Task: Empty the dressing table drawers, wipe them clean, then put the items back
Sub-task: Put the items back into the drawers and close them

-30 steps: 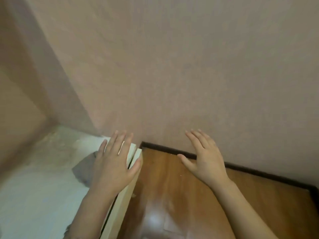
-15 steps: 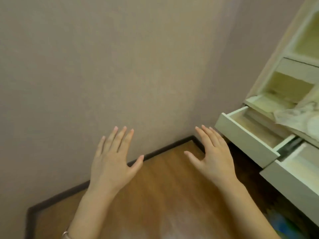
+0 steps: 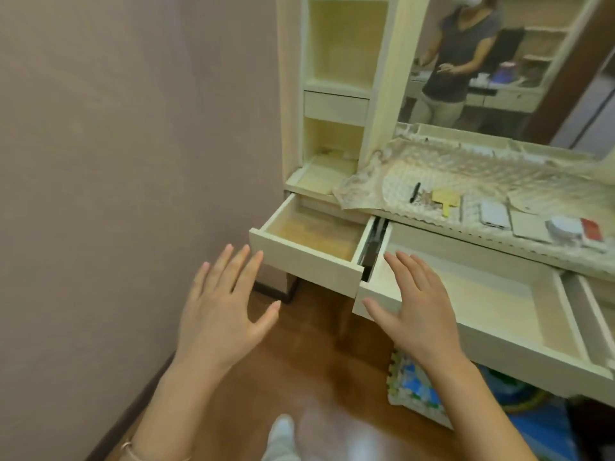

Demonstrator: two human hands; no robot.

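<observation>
Head view: your two bare hands are raised palm-down, fingers straight and spread, holding nothing. Your left hand (image 3: 223,314) is at 8 o'clock over glossy brown wood floor (image 3: 316,354), its fingertips just short of the small drawer (image 3: 306,261). Your right hand (image 3: 419,314) is at 4 o'clock, over the front left corner of the wide drawer (image 3: 499,352); whether it touches is unclear.

The cream dressing table (image 3: 336,104), smooth and boxy, fills 12 to 3 o'clock. Three drawers stand pulled open. The small one at centre shows a yellowish wood-grain bottom. The wide one at 3 o'clock is pale inside, and a third drawer (image 3: 595,314) is cut off at the right edge.

A crinkled, patterned cover (image 3: 466,161) lies on the tabletop. On it are one black pen (image 3: 416,192), one yellow paddle shape (image 3: 446,199) and several flat, pale items. A matte mauve wall (image 3: 133,161) spans 9 o'clock.
</observation>
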